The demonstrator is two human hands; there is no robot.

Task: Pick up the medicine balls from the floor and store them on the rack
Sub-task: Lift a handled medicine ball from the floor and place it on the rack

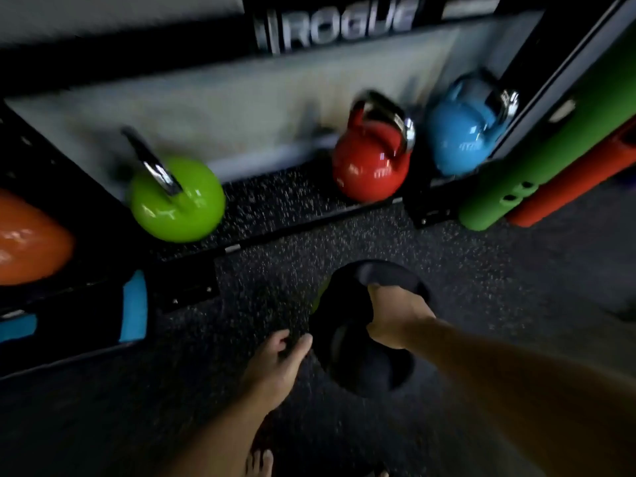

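The left hand (275, 366) hangs with fingers loosely curled, holding nothing. Just right of its fingertips, the right hand (395, 318) has its fingers wrapped around a black ball (347, 342), above the speckled floor (481, 287). Beyond the fingers, the rack (241, 247) carries a green kettlebell (179, 201), a red kettlebell (370, 163) and a blue kettlebell (459, 132).
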